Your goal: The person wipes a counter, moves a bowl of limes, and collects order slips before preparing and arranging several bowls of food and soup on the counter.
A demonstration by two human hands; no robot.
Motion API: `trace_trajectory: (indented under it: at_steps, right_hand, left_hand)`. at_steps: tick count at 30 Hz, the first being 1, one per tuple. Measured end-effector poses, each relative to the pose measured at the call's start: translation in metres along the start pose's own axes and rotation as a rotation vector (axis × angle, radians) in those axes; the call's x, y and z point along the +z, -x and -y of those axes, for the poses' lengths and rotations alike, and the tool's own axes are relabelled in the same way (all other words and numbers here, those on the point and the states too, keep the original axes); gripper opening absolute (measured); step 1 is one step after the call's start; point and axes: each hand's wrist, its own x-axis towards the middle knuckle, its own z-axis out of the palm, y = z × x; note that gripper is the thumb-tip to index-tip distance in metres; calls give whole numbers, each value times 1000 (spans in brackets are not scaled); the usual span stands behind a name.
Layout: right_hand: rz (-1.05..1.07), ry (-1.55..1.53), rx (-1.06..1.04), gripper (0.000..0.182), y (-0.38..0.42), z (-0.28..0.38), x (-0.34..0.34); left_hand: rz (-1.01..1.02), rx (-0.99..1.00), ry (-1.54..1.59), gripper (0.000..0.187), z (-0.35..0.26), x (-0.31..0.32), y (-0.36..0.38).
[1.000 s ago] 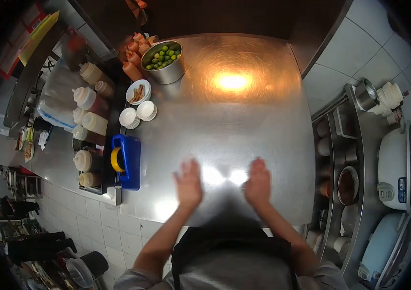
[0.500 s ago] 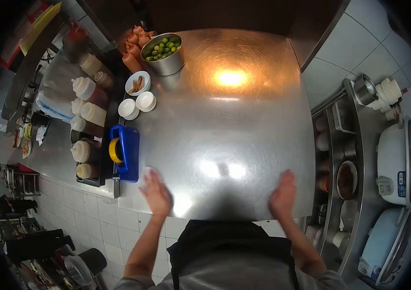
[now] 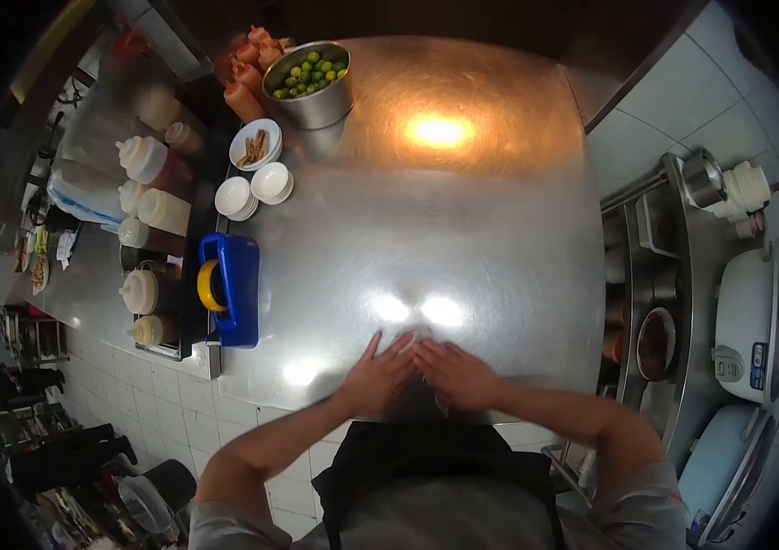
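My left hand and my right hand meet near the front edge of the steel table. Their fingertips come together over a small whitish scrap, mostly hidden, whose kind I cannot make out. One finger of the left hand sticks out to the side while the others press inward. On the right hand the fingers are bunched against the left fingertips. To the left of both hands, a blue tape dispenser with a yellow roll stands at the table's left edge.
Small white bowls, a steel pot of green limes and orange squeeze bottles stand at the back left. More sauce bottles line the left counter. A shelf and a rice cooker are on the right.
Both hands have moved inward from opposite sides of the table and met in front of my body. The whitish scrap was at my left fingertips before. The view has shifted slightly.
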Motion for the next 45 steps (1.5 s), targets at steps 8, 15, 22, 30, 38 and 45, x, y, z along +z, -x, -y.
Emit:
trace_trajectory:
  at_steps: [8,15,22,30,38,45]
  right_hand:
    - [-172,140,120,67,-87,-115,-49]
    - [-459,233,241,62,-170,-218,-97]
    - [-579,274,408,56,-202,-260,-111]
    - [-568,305,659,56,-23,-282,-117]
    - [-706,389,936,59,76,-208,-63]
    - [-627,243,682,58,-53,-63,-3]
  left_hand:
    - [-241,-97,-115,44,104,-38,-104]
    - [-407,-284,-173,50,186,-76,-221]
    - [-442,-427,-261,49,223,-94,-268]
    - [-432,-595,-289,47,244,-97,-168]
    - [-506,-785,-342,51,205,-67,-136]
    - [-361,-424,-167,54,33,-8,-147]
